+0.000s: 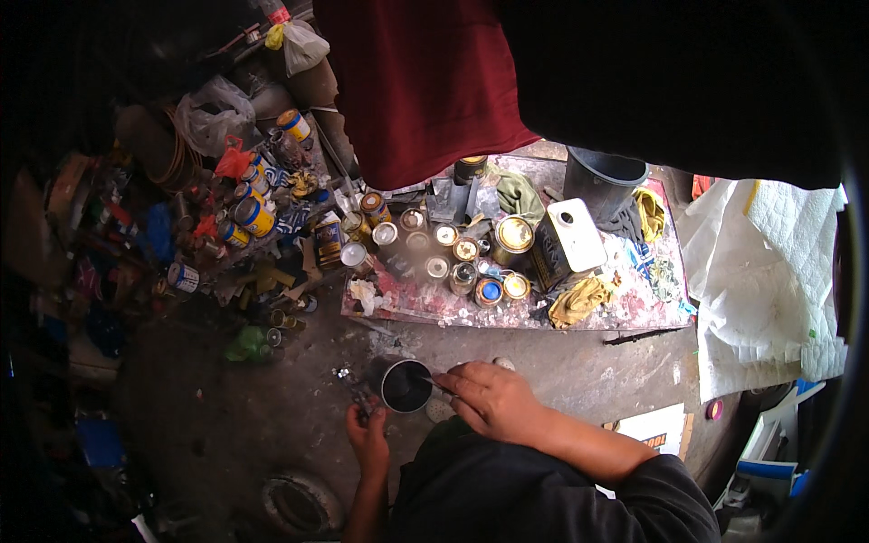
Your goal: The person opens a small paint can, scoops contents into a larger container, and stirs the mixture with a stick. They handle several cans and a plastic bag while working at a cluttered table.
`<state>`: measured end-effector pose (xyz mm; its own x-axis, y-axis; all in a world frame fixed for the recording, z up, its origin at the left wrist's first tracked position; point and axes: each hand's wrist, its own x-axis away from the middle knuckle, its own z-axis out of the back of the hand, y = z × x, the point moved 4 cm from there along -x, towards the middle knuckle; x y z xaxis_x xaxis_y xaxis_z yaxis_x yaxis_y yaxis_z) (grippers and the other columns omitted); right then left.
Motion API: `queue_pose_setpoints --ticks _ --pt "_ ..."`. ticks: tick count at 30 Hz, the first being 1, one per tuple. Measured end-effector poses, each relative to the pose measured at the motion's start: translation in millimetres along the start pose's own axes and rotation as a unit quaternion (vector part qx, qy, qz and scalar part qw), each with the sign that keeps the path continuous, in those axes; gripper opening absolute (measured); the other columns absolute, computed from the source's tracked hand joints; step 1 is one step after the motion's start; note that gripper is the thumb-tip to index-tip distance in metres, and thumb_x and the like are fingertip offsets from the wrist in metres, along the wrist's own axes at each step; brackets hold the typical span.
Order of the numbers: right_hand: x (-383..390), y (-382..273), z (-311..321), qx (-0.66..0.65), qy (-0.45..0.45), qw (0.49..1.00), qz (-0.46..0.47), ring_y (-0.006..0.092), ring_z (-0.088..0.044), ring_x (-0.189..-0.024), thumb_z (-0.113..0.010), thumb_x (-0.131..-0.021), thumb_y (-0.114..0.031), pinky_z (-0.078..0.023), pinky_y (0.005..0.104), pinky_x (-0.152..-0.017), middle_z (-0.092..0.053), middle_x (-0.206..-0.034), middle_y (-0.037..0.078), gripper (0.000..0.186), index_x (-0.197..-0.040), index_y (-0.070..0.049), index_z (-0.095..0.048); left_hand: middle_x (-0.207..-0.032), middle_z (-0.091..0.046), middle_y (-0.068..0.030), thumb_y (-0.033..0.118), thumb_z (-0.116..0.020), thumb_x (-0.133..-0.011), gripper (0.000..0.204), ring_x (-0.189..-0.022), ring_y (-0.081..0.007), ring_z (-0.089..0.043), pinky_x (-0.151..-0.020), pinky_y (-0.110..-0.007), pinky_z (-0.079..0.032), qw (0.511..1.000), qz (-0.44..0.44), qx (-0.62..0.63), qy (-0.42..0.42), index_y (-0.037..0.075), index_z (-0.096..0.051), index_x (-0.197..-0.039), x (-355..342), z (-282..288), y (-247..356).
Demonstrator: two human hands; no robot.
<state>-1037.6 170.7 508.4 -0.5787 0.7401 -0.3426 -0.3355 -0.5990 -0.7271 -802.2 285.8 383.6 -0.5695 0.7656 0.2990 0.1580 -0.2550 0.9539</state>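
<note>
A dark round cup (406,386) with a pale rim is held in front of my body, its mouth facing up. Beside it, my left hand (368,436) is closed on a shiny metal piece that looks like a spray gun (343,373), with the cup apparently fixed to it. My right hand (489,394) reaches over the cup's right rim. Its fingers pinch a thin stick (425,380), whose tip dips into the cup. What lies at the bottom of the cup is too dark to make out.
Ahead stands a low paint-stained table (407,310) crowded with tins, jars, rags (579,301), a rectangular can (572,237) and a black bucket (605,176). More tins (253,217) and clutter heap up at left. A dark red cloth (425,90) hangs above. A tire (301,503) lies lower left.
</note>
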Motion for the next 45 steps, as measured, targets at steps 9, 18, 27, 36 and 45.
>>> queue_pose_setpoints --ticks 9,18,27,36,45 --pt "0.0 -10.9 5.1 -0.039 -0.037 0.996 0.068 0.0306 -0.07 -0.095 -0.071 -0.087 -0.009 -0.058 0.0415 -0.08 -0.068 -0.104 0.011 0.039 -0.126 -0.005 -0.067 -0.115 -0.059 -0.0067 0.008 -0.065 -0.095 0.032 -0.103 -0.0132 -0.055 -0.092 -0.028 -0.045 0.999 -0.028 0.005 0.027 0.0 -0.053 -0.123 -0.2 10.8 4.2" --pt "-16.5 -12.9 -0.2 -0.038 0.002 0.999 0.017 0.0319 -0.069 -0.091 -0.071 -0.09 -0.012 -0.058 0.0423 -0.078 -0.068 -0.106 0.011 0.04 -0.129 -0.008 -0.066 -0.119 -0.056 -0.0066 0.013 -0.067 -0.093 0.042 -0.106 -0.0152 -0.053 -0.094 -0.03 -0.043 0.998 -0.036 -0.013 0.045 -0.001 -0.051 -0.129 -2.4 14.4 20.4" --pt "-25.7 -15.0 4.2 -0.029 -0.037 0.996 0.077 0.032 -0.07 -0.092 -0.069 -0.09 -0.01 -0.058 0.0422 -0.08 -0.069 -0.108 0.012 0.041 -0.131 -0.009 -0.065 -0.117 -0.057 -0.0064 0.012 -0.066 -0.092 0.04 -0.105 -0.0152 -0.054 -0.094 -0.03 -0.043 0.998 -0.031 -0.011 0.052 -0.001 -0.052 -0.127 -8.7 21.5 27.0" --pt "-27.2 -17.6 -7.6 -0.11 -0.023 0.993 -0.042 0.0322 -0.069 -0.098 -0.07 -0.088 -0.008 -0.058 0.0421 -0.083 -0.068 -0.109 0.013 0.043 -0.13 -0.009 -0.066 -0.114 -0.057 -0.0047 0.011 -0.065 -0.091 0.034 -0.1 -0.0132 -0.053 -0.09 -0.029 -0.043 0.998 -0.043 0.002 0.048 0.001 -0.054 -0.121 -11.8 24.5 26.7" --pt "-37.7 -18.5 1.9 -0.025 -0.031 0.997 0.073 0.0325 -0.071 -0.095 -0.07 -0.087 -0.008 -0.059 0.0419 -0.081 -0.069 -0.109 0.012 0.044 -0.131 -0.013 -0.067 -0.114 -0.056 -0.0049 0.012 -0.063 -0.093 0.033 -0.103 -0.014 -0.052 -0.092 -0.03 -0.042 0.998 -0.027 0.007 0.048 0.0 -0.054 -0.122 -8.5 28.3 29.8"
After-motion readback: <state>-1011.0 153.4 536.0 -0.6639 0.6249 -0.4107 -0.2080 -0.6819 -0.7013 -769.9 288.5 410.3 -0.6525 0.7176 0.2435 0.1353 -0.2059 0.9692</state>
